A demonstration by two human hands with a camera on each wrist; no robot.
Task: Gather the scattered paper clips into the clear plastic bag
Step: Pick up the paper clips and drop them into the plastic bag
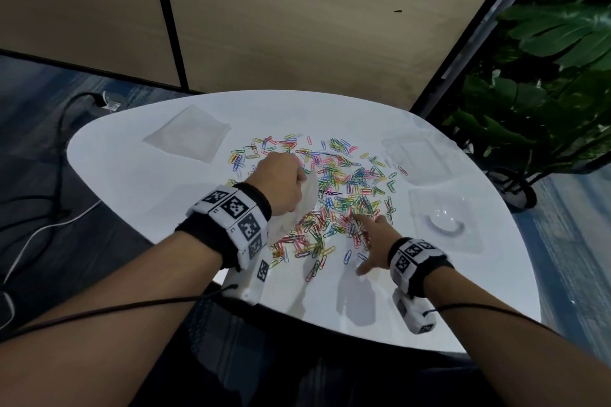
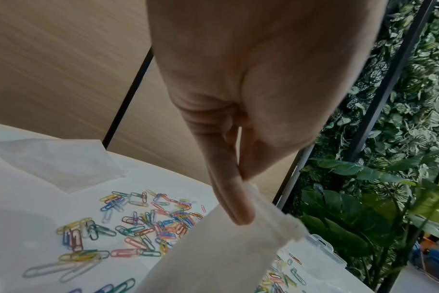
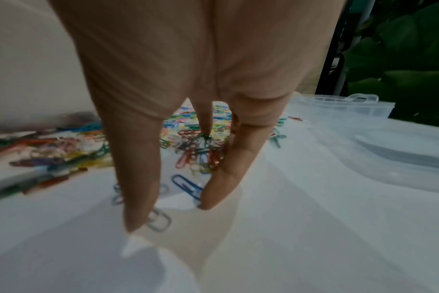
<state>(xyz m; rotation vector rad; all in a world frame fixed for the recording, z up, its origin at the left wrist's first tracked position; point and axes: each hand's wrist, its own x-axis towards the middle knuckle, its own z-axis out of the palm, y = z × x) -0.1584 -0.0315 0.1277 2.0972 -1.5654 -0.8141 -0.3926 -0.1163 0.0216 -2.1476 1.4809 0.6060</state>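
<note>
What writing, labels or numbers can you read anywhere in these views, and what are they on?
No readable words, brand names or numbers in any view.
Left wristband: black-and-white square code markers only, no letters.
Right wristband: the same kind of markers, no letters.
Paper clips, clear plastic bag, plastic containers: no print visible.

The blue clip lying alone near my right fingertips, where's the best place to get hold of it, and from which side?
Take the blue clip across its long sides with a thumb-and-finger grip, coming from above. It lies flat on the table with bare surface around it, apart from the pile, so nothing blocks a pinch. The right hand already has spread fingertips beside it; sliding it first may help lift an edge.
</note>
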